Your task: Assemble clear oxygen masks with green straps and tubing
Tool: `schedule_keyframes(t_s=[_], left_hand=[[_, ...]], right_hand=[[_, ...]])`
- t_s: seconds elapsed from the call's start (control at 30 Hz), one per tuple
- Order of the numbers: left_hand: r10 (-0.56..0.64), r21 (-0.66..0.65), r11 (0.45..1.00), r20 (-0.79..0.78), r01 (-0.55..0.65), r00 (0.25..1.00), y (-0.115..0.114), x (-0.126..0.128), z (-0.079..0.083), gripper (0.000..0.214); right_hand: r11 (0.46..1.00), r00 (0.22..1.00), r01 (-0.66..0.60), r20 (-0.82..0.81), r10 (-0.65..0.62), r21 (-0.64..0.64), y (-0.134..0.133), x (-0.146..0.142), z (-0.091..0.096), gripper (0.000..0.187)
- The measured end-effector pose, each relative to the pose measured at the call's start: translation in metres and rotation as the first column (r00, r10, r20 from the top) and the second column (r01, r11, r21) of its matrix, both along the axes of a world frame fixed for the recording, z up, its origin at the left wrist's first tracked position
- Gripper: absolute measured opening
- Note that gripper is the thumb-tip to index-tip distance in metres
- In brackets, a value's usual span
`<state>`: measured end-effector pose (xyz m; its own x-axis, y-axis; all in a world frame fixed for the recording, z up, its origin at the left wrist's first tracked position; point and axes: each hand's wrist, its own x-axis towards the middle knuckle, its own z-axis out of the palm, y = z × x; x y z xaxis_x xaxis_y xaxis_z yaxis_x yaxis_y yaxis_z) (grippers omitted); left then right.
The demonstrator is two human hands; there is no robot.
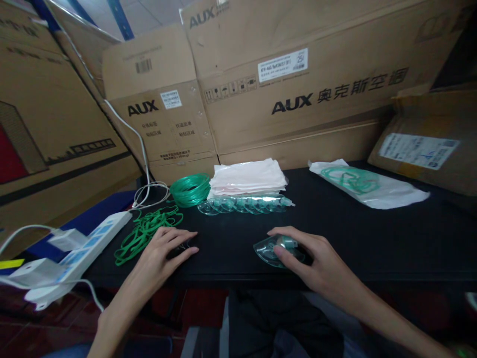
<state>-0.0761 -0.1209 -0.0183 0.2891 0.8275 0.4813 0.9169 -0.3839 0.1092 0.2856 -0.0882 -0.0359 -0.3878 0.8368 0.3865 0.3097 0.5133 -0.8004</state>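
Note:
My right hand [311,253] is closed around a clear green-tinted oxygen mask [266,250], thumb on the near side and fingers over the far side. The mask lies low over the black table near its front edge. On the left, my left hand [166,248] rests with thumb and fingers apart. Small, thin, shiny pieces [183,245] show partly in its gap, too small to name. Beside that hand lies a tangle of green elastic straps [149,228]. Farther back, several similar masks [242,204] lie nested in a row.
Behind the masks are a coil of green tubing [191,190] and a stack of white bags [248,178]. A bag with green tubing [357,181] lies back right. A power strip [85,253] with cables sits left. Cardboard boxes [298,114] wall the back of the table.

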Motion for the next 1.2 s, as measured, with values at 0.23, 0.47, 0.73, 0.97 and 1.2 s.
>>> schedule_keyframes(t_s=[0.23, 0.47, 0.73, 0.97, 1.2], left_hand=[[-0.017, -0.082, 0.997, -0.014, 0.016, 1.000, 0.006, -0.009, 0.003, 0.043], [0.044, -0.069, 0.996, -0.053, -0.047, 0.998, -0.001, -0.016, 0.002, 0.043], [0.096, 0.029, 0.995, 0.043, -0.097, 0.994, -0.007, 0.001, -0.007, 0.043], [-0.130, 0.087, 0.989, 0.135, 0.119, 0.982, 0.015, 0.073, 0.012, 0.022], [-0.364, 0.089, 0.930, 0.104, 0.356, 0.926, 0.106, 0.139, 0.040, 0.023]], right_hand=[[1.000, 1.000, 0.002, 0.001, -0.002, 0.013, 0.001, -0.001, 0.000, 0.025], [0.999, 1.000, 0.003, -0.001, -0.003, 0.032, 0.000, -0.001, 0.002, 0.024], [0.999, 1.000, 0.021, -0.017, -0.020, 0.025, 0.000, -0.003, 0.003, 0.025], [0.992, 0.993, -0.043, -0.116, 0.030, -0.115, 0.012, 0.006, 0.016, 0.030], [0.964, 0.984, 0.176, -0.011, -0.178, 0.199, 0.088, 0.045, 0.041, 0.033]])
